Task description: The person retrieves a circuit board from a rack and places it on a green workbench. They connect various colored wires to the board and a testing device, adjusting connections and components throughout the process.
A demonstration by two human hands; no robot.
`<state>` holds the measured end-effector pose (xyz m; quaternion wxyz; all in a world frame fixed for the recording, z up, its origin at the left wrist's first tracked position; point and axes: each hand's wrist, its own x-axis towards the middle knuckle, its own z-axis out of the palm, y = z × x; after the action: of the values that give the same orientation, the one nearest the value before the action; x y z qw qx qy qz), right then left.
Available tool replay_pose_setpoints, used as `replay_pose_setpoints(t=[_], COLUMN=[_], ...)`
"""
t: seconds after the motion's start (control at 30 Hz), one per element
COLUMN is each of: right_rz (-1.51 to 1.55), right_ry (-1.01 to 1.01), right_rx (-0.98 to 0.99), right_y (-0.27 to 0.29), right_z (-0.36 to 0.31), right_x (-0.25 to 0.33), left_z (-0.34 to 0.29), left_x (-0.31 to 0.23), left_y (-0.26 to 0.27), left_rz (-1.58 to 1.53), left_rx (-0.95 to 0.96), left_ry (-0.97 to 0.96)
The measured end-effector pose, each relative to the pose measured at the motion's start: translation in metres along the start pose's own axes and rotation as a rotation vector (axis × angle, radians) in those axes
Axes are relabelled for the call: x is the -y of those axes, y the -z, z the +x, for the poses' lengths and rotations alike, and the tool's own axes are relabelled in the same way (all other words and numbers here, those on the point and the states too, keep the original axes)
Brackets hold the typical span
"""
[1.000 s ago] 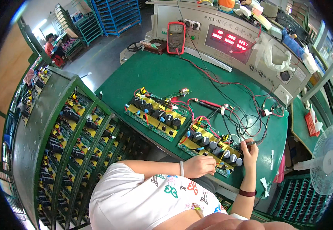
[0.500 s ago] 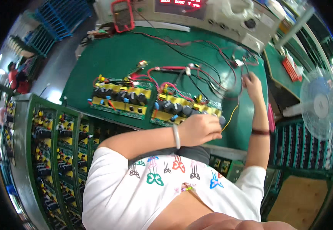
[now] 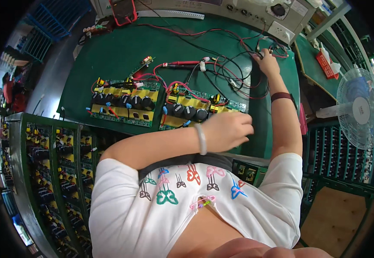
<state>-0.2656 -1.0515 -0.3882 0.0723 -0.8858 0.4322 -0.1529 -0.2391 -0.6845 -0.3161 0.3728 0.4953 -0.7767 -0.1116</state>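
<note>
Lying on the dark green smooth tabletop [image 3: 96,60] are two long green-and-yellow circuit boards with black round capacitors: the left board [image 3: 124,103] and the right board [image 3: 191,107], side by side with a narrow gap between them. The left hand [image 3: 231,130], with a pale bracelet [image 3: 201,139] on its wrist, is above the near right end of the right board and hides this part. Its fingers are bent and quite close together; I cannot tell if they hold something or touch the board. The right hand [image 3: 268,64], with a dark wristband [image 3: 281,95], is at the far right of the tabletop, where its fingertips come together, narrow, among the tangled red and black cables [image 3: 223,64]. What is between them is too small to tell.

In my judgement, the step in hand is the handling of a cable end, with the right board kept near the left hand. The next move seems to call for a precise fingertip grip on one lead, without pulling the neighbouring wires.
</note>
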Motion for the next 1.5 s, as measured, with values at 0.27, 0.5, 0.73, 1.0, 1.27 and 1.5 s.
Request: replay_pose_setpoints(t=[0.27,0.5,0.73,1.0,1.27,1.5], right_rz=[0.048,-0.243,0.296,0.380,0.545,0.534], right_ry=[-0.005,0.266,0.424,0.398,0.190,0.228], right_rx=[-0.007,-0.298,0.503,0.095,-0.172,-0.167], right_y=[0.004,0.024,0.083,0.069,0.056,0.053], right_z=[-0.004,-0.059,-0.152,-0.200,-0.225,-0.223], right_x=[-0.003,0.057,0.133,0.137,0.135,0.134], left_z=[-0.057,-0.077,-0.066,-0.048,-0.030,-0.015], left_x=[0.029,0.064,0.074,0.087,0.082,0.073], left_y=[0.092,0.107,0.090,0.065,0.050,0.059], left_rz=[0.285,0.391,0.357,0.441,0.617,0.760], left_rx=[-0.115,0.012,0.077,0.144,0.171,0.263], left_ry=[0.297,0.374,0.179,0.072,-0.002,-0.042])
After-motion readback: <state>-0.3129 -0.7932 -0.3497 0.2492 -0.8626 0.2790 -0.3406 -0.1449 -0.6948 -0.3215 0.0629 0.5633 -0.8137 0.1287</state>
